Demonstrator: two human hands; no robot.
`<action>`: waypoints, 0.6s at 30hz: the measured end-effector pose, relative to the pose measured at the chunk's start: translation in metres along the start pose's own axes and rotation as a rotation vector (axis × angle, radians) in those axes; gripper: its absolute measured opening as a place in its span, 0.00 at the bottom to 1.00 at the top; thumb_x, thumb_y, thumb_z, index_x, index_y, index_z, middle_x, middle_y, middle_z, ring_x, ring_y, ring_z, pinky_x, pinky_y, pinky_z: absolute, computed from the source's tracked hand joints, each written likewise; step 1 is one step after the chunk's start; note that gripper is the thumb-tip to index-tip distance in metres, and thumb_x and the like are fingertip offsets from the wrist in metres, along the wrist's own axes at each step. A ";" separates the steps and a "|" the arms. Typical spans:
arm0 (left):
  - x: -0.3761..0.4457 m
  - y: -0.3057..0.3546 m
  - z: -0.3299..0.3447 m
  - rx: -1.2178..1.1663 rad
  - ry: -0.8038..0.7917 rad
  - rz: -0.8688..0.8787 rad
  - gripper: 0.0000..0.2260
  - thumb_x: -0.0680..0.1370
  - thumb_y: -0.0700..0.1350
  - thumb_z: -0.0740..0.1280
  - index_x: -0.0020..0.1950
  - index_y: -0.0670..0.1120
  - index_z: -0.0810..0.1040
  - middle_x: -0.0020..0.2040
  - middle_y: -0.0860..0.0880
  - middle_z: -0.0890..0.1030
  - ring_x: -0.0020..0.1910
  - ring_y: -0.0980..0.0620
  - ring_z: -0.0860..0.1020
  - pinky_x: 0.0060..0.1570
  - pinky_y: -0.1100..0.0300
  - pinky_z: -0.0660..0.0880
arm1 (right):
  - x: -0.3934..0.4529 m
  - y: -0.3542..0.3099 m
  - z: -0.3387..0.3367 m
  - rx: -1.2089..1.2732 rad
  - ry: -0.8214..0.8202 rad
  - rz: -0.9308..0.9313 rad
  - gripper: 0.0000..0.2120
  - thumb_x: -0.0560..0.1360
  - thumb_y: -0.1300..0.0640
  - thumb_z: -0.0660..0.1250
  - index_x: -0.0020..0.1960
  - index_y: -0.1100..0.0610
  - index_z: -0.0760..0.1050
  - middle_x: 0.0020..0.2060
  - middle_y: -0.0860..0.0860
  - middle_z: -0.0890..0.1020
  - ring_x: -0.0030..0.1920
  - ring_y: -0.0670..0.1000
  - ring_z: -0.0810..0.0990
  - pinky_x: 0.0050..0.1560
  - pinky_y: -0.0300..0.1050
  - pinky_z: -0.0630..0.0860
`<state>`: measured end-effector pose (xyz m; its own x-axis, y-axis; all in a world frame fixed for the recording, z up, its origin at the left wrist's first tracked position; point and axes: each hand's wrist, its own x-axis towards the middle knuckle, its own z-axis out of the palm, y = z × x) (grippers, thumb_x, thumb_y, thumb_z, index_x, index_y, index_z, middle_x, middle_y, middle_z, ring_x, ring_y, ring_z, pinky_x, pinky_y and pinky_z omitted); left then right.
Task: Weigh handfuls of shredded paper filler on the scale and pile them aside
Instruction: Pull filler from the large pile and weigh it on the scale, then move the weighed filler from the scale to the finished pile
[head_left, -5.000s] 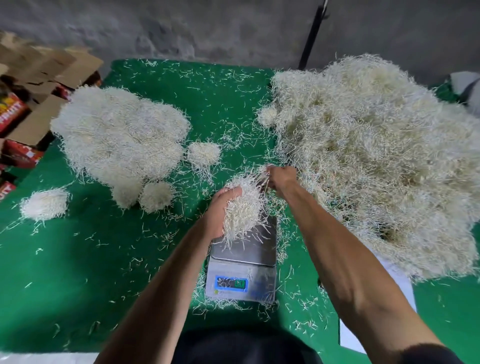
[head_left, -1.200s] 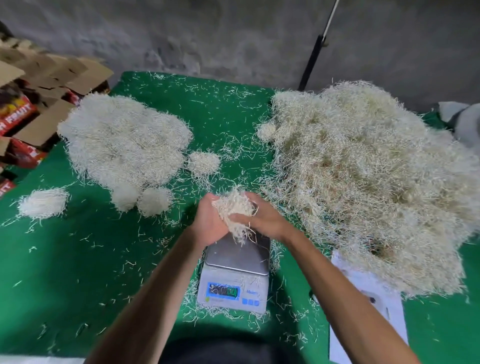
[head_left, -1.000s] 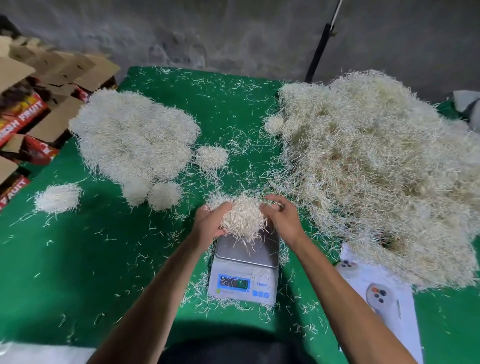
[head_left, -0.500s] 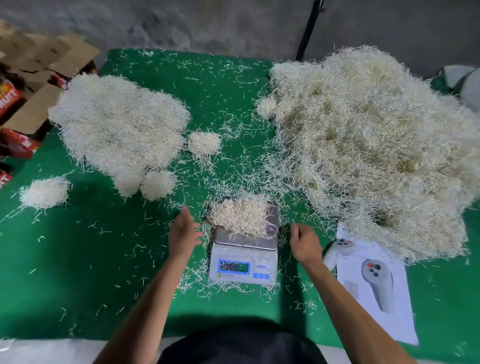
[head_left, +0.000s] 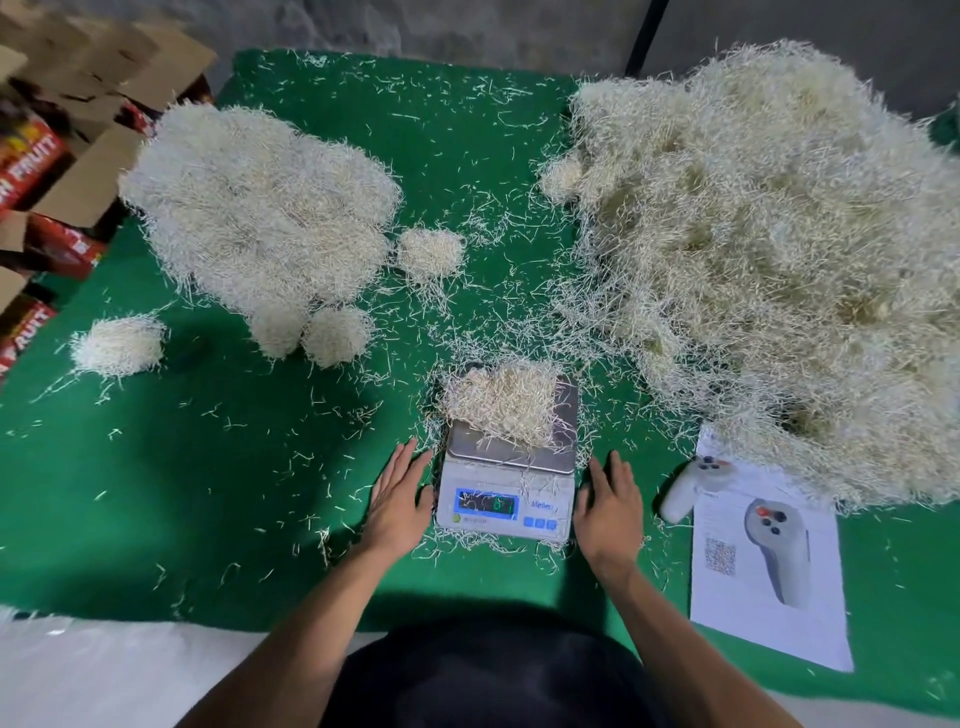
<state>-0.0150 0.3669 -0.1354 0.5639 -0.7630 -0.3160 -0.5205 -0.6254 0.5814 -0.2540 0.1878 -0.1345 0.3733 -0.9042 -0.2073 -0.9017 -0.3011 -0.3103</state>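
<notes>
Paper shreds (head_left: 501, 402) sit on the scale (head_left: 506, 475); keep your flat, empty left hand (head_left: 397, 499) and right hand (head_left: 609, 512) beside it, not touching, while you read.

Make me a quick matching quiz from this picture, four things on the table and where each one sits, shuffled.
Things:
1. handful of filler
2. big loose heap
3. white controller
4. left hand

Places:
A. flat on the cloth beside the scale's left side
B. on the scale's pan
C. at the top edge of the printed sheet
D. right half of the table

Pairs: 1-B, 2-D, 3-C, 4-A
</notes>
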 end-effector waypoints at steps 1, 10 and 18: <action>0.000 0.000 0.000 0.002 -0.001 0.003 0.27 0.84 0.45 0.61 0.82 0.55 0.57 0.82 0.60 0.44 0.80 0.60 0.40 0.80 0.48 0.45 | 0.001 0.001 0.001 -0.010 0.004 -0.006 0.24 0.85 0.52 0.57 0.81 0.52 0.63 0.83 0.55 0.55 0.83 0.55 0.51 0.82 0.54 0.51; 0.007 0.010 -0.005 -0.066 0.060 -0.050 0.23 0.83 0.42 0.62 0.78 0.52 0.67 0.81 0.55 0.57 0.81 0.54 0.53 0.79 0.48 0.53 | 0.010 0.001 -0.008 0.021 0.059 0.006 0.20 0.83 0.53 0.61 0.73 0.54 0.74 0.77 0.57 0.69 0.76 0.60 0.66 0.76 0.55 0.62; 0.042 0.075 -0.048 -0.432 0.290 -0.134 0.15 0.85 0.47 0.59 0.72 0.48 0.72 0.69 0.54 0.75 0.65 0.55 0.74 0.69 0.53 0.71 | 0.059 -0.047 -0.066 0.602 0.240 -0.064 0.10 0.85 0.54 0.61 0.54 0.54 0.80 0.42 0.54 0.83 0.41 0.55 0.83 0.42 0.56 0.84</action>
<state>0.0000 0.2954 -0.0691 0.7930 -0.5665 -0.2241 -0.1550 -0.5434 0.8251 -0.2038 0.1290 -0.0704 0.3001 -0.9537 0.0198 -0.5736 -0.1970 -0.7951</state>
